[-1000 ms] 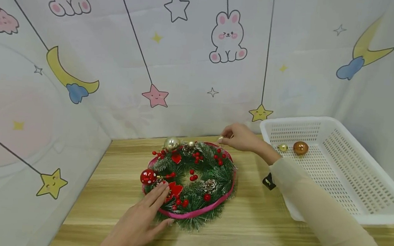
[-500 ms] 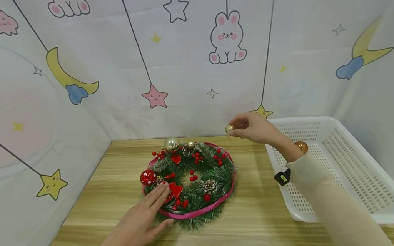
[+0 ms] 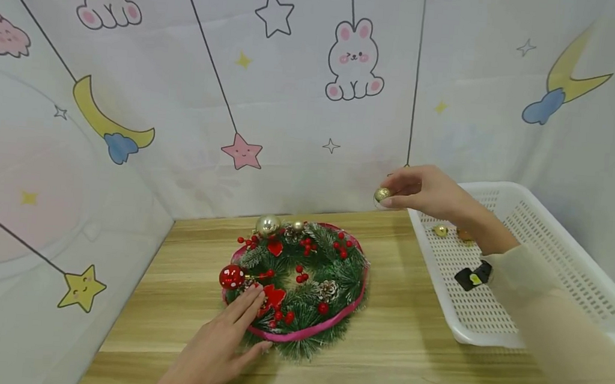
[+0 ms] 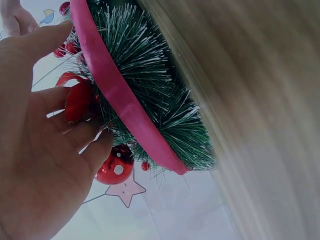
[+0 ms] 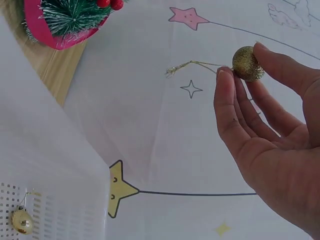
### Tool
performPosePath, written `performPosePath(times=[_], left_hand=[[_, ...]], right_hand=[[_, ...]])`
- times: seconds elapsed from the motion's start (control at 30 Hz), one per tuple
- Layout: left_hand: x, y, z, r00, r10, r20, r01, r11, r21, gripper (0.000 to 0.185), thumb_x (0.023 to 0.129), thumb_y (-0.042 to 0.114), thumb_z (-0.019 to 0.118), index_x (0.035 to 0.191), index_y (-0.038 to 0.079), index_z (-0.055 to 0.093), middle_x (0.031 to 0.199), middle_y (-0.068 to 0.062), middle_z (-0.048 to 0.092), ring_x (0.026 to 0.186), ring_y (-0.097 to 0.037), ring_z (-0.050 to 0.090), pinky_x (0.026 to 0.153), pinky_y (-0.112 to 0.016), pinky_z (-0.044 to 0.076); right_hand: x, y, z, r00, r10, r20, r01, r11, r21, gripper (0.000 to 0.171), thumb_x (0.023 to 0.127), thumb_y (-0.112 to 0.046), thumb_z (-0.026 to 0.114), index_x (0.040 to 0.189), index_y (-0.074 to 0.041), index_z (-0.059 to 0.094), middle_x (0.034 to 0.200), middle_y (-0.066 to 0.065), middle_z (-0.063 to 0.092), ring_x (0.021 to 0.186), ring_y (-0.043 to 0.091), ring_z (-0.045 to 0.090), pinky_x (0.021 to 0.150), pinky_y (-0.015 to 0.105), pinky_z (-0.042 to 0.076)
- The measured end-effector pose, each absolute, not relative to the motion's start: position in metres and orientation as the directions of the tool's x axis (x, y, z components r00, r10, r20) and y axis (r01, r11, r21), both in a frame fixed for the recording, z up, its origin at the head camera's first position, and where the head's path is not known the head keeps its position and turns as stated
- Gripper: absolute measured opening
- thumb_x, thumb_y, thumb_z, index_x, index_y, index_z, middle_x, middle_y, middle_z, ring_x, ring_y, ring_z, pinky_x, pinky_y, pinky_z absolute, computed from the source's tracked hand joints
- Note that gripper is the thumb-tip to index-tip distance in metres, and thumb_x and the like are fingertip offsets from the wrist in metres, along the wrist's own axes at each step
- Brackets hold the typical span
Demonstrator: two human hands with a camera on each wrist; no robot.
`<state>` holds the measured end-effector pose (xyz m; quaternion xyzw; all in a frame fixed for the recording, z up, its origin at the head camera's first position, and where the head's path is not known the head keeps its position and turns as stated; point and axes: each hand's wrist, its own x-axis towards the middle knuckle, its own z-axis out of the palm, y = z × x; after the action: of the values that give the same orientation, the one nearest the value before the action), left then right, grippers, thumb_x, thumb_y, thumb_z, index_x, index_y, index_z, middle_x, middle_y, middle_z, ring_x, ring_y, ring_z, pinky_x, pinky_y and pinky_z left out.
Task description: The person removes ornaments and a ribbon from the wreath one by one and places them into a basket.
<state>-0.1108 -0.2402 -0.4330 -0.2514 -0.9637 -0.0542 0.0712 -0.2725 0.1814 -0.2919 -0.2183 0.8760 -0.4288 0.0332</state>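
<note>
A person's right hand (image 3: 424,192) holds a small gold bauble (image 5: 248,64) in the air at the far edge of the wood-grain worktop (image 3: 387,349), near the far left corner of a white plastic basket (image 3: 442,308). The grip is a narrow pinch, thumb against fingertips, closed on the round bauble and nothing else; its surface is rough and glittery, and a thin gold cord (image 5: 192,63) trails from it, as the right wrist view shows. The left hand (image 3: 222,339) lies with its fingers extended and its thumb spread, touching the near left side of a wreath (image 3: 349,272) without closing round it. The wreath lies flat on the worktop, well in from the near edge, its bristly green needles tipped with white and circled by a smooth pink ribbon (image 3: 296,336). Set into it are glossy red berries (image 3: 301,274), a scaly pinecone (image 3: 328,290) and a red flower (image 3: 274,298) beside the left fingers; a shiny red ball (image 3: 231,276) with white dots sits at its left side, a pale metallic ball (image 3: 268,225) at its far side. The basket, its floor and walls perforated, stands at the worktop's right; inside, toward its far left corner, are a smooth gold ball (image 3: 440,230) and a copper ball (image 3: 464,235), the latter partly hidden by the right arm.
</note>
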Motion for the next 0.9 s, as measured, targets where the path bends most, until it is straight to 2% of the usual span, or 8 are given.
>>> performPosePath(times=[0.23, 0.43, 0.53, 0.9], left_hand=[[-0.111, -0.240, -0.433, -0.861, 0.481, 0.165, 0.497, 0.865, 0.068, 0.083, 0.099, 0.055, 0.067, 0.162, 0.006, 0.041, 0.171, -0.011, 0.038, 0.156, -0.029, 0.042, 0.113, -0.046, 0.054], [-0.111, -0.240, -0.432, -0.871, 0.469, 0.145, 0.482, 0.872, 0.078, 0.083, 0.099, 0.055, 0.067, 0.162, 0.007, 0.041, 0.172, -0.010, 0.036, 0.156, -0.029, 0.041, 0.115, -0.046, 0.052], [-0.111, -0.240, -0.432, -0.875, 0.465, 0.138, 0.478, 0.875, 0.082, 0.083, 0.100, 0.056, 0.066, 0.162, 0.008, 0.040, 0.172, -0.010, 0.036, 0.157, -0.029, 0.041, 0.116, -0.047, 0.052], [-0.110, -0.242, -0.434, -0.867, 0.472, 0.157, 0.489, 0.867, 0.097, 0.085, 0.099, 0.053, 0.070, 0.163, 0.007, 0.039, 0.172, -0.010, 0.035, 0.157, -0.028, 0.040, 0.114, -0.046, 0.053]], right_hand=[[-0.268, 0.203, -0.291, -0.922, -0.362, 0.136, -0.333, 0.567, -0.754, 0.033, 0.095, -0.029, 0.080, 0.124, -0.013, 0.074, 0.117, 0.004, 0.078, 0.103, 0.010, 0.072, 0.087, 0.020, 0.057], [-0.267, 0.221, -0.292, -0.945, -0.314, 0.098, -0.278, 0.606, -0.745, 0.040, 0.094, -0.037, 0.080, 0.128, -0.016, 0.072, 0.120, 0.002, 0.076, 0.112, 0.015, 0.068, 0.096, 0.031, 0.056], [-0.267, 0.229, -0.294, -0.949, -0.303, 0.084, -0.262, 0.617, -0.742, 0.042, 0.094, -0.039, 0.080, 0.128, -0.017, 0.072, 0.120, 0.000, 0.076, 0.113, 0.015, 0.067, 0.097, 0.033, 0.054], [-0.271, 0.257, -0.306, -0.959, -0.281, 0.030, -0.206, 0.622, -0.755, 0.043, 0.095, -0.033, 0.080, 0.130, -0.012, 0.070, 0.115, -0.002, 0.077, 0.102, 0.007, 0.070, 0.088, 0.017, 0.055]])
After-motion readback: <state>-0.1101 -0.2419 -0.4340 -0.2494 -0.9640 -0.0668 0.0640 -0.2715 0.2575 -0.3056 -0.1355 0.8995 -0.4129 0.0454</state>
